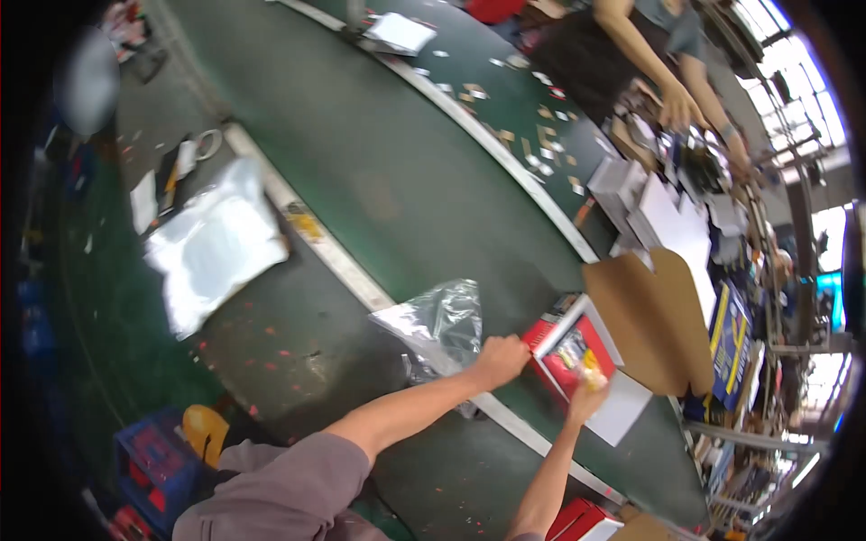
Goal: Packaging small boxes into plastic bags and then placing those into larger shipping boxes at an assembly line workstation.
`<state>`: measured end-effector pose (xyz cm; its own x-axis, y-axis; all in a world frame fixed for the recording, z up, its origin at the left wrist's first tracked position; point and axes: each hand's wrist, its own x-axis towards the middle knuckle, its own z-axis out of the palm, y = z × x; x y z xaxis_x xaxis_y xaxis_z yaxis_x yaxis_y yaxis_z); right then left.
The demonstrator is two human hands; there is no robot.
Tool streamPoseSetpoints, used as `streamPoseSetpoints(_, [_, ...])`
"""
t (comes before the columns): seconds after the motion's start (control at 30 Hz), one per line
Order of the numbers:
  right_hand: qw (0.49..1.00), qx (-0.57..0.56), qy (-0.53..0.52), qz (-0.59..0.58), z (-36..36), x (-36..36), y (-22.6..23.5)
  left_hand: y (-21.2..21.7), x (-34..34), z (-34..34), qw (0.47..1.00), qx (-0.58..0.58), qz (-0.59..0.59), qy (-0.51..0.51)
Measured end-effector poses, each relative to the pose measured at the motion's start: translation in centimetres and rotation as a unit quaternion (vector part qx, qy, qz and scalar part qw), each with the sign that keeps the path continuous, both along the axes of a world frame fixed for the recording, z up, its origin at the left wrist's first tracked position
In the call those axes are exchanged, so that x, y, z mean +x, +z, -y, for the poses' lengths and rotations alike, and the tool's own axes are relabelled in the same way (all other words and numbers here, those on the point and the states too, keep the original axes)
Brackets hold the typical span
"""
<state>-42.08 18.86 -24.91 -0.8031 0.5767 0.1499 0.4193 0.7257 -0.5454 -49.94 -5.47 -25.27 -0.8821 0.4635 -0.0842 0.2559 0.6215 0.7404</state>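
A red and white cardboard box (606, 341) stands open on the green conveyor belt, its brown flap (649, 320) folded back to the right. Inside lies a red insert with a dark picture and a small yellow patch. My left hand (502, 362) is closed at the box's left edge, its fingertips on the red side. At the near end of the box my right hand (588, 402) has its fingers closed by the yellow patch; what they pinch is blurred. A crumpled clear plastic bag (446, 320) lies beside my left hand, over the belt's pale rail.
A stack of clear plastic bags (221, 243) lies on the left bench with a tape roll (208, 144). Across the belt, a co-worker's hands (681, 108) work over white boxes (663, 216). Another red box (582, 521) sits near the lower edge. Small scraps litter the far belt.
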Motion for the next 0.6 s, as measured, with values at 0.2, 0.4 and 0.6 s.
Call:
streamPoseSetpoints(0.2, [0.987,-0.138,0.071,-0.032,27.7,8.9,4.9,8.0,11.9,20.6,0.972,0.162,0.167,0.027])
streamPoseSetpoints(0.4, [0.911,-0.399,0.107,0.026,47.0,20.4,5.3,8.9,20.9,37.7,0.962,0.036,0.213,0.168])
streamPoseSetpoints(0.6, [0.886,-0.374,0.244,0.126,53.9,16.8,10.9,10.3,19.2,43.4,0.950,0.117,0.201,0.209])
